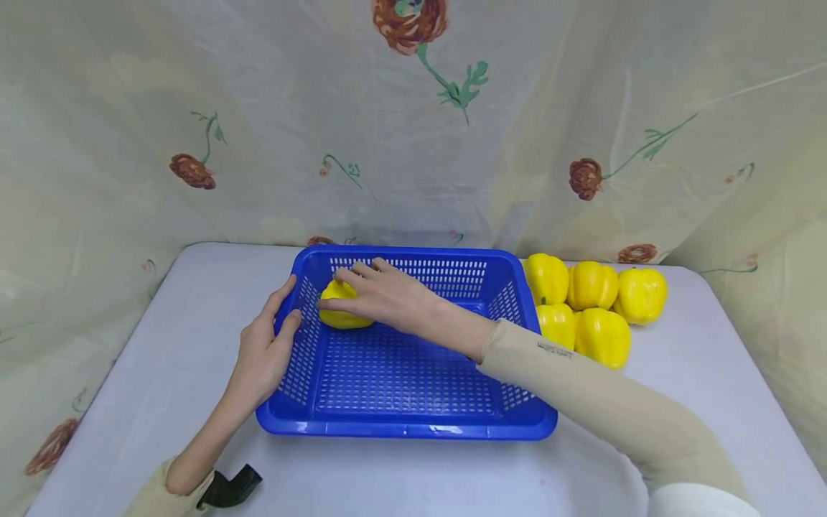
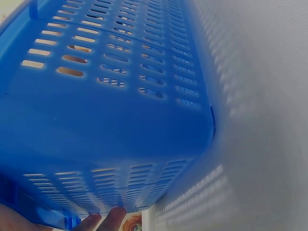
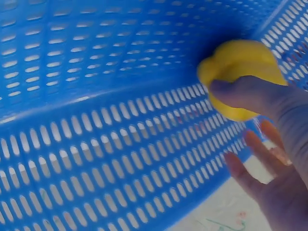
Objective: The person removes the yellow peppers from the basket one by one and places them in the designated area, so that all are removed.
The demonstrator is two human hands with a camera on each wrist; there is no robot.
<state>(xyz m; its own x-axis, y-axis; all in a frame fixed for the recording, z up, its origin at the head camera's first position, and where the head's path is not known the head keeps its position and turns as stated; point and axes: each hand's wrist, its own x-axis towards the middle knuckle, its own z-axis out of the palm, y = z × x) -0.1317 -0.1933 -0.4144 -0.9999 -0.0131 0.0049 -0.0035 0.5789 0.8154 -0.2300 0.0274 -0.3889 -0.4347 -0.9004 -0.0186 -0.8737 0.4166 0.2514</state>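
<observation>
A blue plastic basket (image 1: 407, 429) with slotted walls stands on the table. My left hand (image 1: 263, 352) grips its left rim, the thumb on top and the fingers along the outside. In the left wrist view the basket's outer corner (image 2: 96, 130) fills much of the picture, with fingertips (image 2: 113, 219) at the bottom. A yellow bell pepper (image 1: 345, 318) sits in the basket's far left corner. My right hand (image 1: 390, 296) reaches over it with fingers spread. Its thumb (image 3: 250, 94) lies across the pepper in the right wrist view, while the other fingers extend apart from it.
Several yellow bell peppers (image 1: 602, 337) stand in two rows on the table, close to the basket's right side. The white table (image 1: 698, 373) runs back to a flower-printed curtain (image 1: 517, 179). A black strap end (image 1: 229, 488) hangs by the left sleeve.
</observation>
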